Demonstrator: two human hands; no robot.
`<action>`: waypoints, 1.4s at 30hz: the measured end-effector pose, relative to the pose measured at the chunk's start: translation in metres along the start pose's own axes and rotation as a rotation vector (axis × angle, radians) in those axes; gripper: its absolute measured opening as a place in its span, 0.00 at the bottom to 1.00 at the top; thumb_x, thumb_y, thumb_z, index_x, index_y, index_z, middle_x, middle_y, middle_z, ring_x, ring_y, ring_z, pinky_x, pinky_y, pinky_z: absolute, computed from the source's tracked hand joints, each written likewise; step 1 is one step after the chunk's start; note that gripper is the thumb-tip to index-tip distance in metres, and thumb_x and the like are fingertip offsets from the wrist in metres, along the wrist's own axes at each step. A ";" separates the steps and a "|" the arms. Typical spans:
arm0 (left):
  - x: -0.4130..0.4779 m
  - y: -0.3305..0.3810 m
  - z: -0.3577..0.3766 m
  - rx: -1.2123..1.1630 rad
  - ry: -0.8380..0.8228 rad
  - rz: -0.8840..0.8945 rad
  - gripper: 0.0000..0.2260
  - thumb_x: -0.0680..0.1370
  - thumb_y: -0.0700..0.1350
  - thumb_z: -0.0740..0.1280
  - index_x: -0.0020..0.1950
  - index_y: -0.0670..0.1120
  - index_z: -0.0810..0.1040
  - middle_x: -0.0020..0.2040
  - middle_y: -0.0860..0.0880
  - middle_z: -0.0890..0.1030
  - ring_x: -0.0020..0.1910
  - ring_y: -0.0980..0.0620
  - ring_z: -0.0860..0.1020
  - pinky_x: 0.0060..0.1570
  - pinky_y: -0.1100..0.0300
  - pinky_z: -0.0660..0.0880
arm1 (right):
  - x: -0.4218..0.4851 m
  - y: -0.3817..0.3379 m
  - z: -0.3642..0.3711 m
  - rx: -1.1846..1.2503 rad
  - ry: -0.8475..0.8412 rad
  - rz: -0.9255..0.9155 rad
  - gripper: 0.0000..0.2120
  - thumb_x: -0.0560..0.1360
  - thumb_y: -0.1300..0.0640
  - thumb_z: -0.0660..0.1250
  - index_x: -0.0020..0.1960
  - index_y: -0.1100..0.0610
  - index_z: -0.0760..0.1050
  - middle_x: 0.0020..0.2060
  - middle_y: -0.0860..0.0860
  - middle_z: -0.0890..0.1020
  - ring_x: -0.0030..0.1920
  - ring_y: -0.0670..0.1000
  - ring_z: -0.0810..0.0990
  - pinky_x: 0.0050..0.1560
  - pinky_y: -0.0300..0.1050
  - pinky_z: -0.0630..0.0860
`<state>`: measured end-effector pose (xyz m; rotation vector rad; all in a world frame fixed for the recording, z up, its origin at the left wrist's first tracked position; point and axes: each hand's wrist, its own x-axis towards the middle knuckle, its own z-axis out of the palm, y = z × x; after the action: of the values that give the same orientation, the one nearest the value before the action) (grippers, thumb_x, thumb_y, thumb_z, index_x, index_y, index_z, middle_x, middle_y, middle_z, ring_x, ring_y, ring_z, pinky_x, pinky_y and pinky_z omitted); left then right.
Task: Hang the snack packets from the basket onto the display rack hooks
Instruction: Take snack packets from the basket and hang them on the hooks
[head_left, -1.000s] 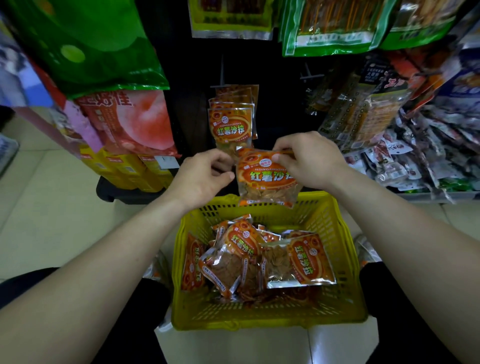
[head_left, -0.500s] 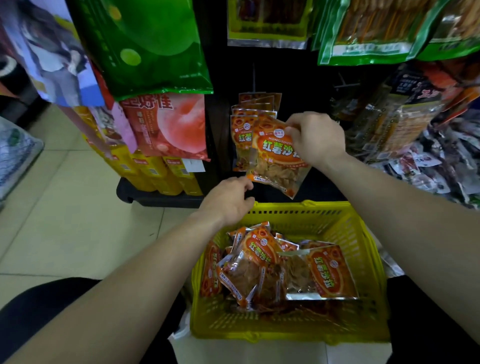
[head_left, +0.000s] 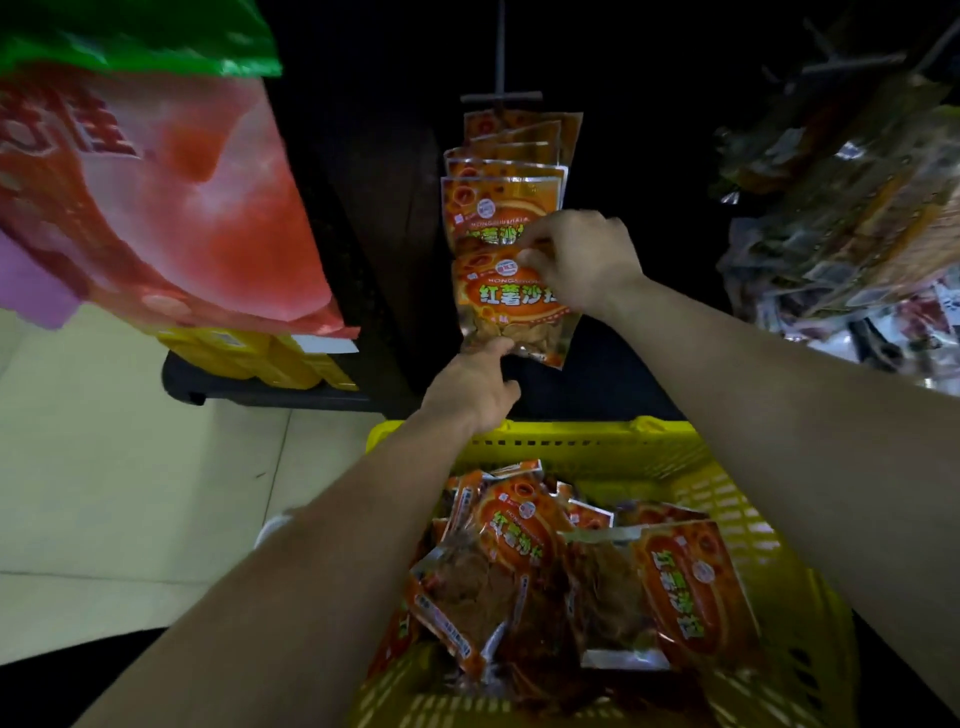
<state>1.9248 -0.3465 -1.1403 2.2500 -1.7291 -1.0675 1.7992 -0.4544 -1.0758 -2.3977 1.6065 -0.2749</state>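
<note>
My right hand pinched the top of the upright packet; the hook stood straight above. My left hand touched its bottom edge; whether it gripped, I could not tell.

A: Material of the packet?
B: Glossy plastic film, crinkled, clear lower panel.
A: And the basket?
B: Perforated moulded plastic, low sheen. The hook is thin metal rod; the floor, smooth tile.

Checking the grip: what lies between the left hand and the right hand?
In the head view, one orange snack packet: the right hand pinches its top, the left hand touches its bottom edge.
</note>
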 end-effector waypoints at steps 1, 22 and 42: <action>0.009 -0.002 0.004 -0.004 -0.007 -0.004 0.26 0.79 0.52 0.65 0.76 0.61 0.62 0.72 0.48 0.73 0.68 0.45 0.74 0.66 0.49 0.73 | 0.006 0.002 0.006 0.008 -0.017 -0.010 0.12 0.80 0.45 0.63 0.61 0.44 0.78 0.57 0.50 0.82 0.60 0.55 0.78 0.62 0.55 0.71; 0.044 0.001 0.006 -0.073 0.014 0.034 0.34 0.80 0.51 0.65 0.80 0.63 0.50 0.81 0.46 0.56 0.78 0.43 0.60 0.72 0.48 0.67 | -0.009 0.053 0.006 0.157 0.048 0.191 0.29 0.77 0.53 0.65 0.76 0.51 0.63 0.70 0.58 0.69 0.70 0.61 0.67 0.68 0.54 0.68; -0.141 -0.028 0.049 0.032 0.010 -0.018 0.29 0.80 0.54 0.67 0.79 0.51 0.62 0.73 0.45 0.73 0.68 0.43 0.74 0.65 0.52 0.72 | -0.263 0.079 0.030 0.110 -0.420 0.336 0.24 0.74 0.52 0.67 0.70 0.51 0.71 0.67 0.59 0.71 0.67 0.62 0.73 0.66 0.54 0.72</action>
<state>1.9044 -0.1969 -1.1255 2.2895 -1.7376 -1.0371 1.6396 -0.2372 -1.1342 -1.8993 1.6947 0.1864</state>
